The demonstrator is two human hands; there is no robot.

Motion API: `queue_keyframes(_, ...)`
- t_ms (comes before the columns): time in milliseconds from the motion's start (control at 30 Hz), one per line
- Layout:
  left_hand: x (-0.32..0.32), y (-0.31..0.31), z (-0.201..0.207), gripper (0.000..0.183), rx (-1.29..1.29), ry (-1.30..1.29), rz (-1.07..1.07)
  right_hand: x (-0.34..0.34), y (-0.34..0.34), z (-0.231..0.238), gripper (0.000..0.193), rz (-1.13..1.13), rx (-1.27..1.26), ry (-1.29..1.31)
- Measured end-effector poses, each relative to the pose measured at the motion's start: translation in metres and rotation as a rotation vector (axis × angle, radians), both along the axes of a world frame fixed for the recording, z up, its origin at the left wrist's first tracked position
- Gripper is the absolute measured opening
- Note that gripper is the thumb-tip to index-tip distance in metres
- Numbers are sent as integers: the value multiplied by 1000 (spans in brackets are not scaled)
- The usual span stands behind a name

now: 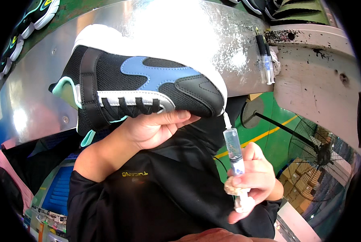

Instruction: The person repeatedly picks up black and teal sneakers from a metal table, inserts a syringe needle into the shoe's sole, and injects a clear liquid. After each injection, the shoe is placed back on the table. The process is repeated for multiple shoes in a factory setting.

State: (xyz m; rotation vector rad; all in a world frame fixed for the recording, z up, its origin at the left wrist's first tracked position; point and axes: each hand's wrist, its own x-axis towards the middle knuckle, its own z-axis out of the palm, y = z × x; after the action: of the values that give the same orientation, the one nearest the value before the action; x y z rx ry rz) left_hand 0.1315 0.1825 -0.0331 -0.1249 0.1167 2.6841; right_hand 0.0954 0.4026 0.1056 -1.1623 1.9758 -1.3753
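A black sneaker (116, 74) with a blue side patch, grey toe overlay, mint collar lining and white sole lies on its side over the near edge of the metal bench. My left hand (154, 129) grips it from below, thumb along the lace side near the toe. In my right hand (255, 177) is a clear syringe (233, 147), held by its barrel and flange with my thumb at the plunger end. Clear liquid shows in the barrel. Its white tip meets the edge of the sole at the toe. Off-white material wraps the flange.
Two slim syringe-like tubes (266, 60) lie on the shiny metal bench (31, 101) at right, beside a scuffed pale panel (309, 80). More shoes (41, 18) stand at the far left. A black fan (317, 155) and cartons (299, 177) are on the floor at right.
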Motion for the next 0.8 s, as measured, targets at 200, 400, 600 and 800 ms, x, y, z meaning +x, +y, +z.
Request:
queue_keyframes(200,-6,3,8,23,-19,-119,15,8,-11,-16,48,-16,22,226)
queue_keyframes(400,-12,5,11,27,-55,-101,25,11,-18,-30,43,12,67,461)
queue_keyframes(600,-12,6,14,36,-30,-37,72,18,-17,-43,38,-11,109,608)
queue_keyframes(800,-12,9,17,35,-61,-57,90,15,-19,-46,38,-19,116,655)
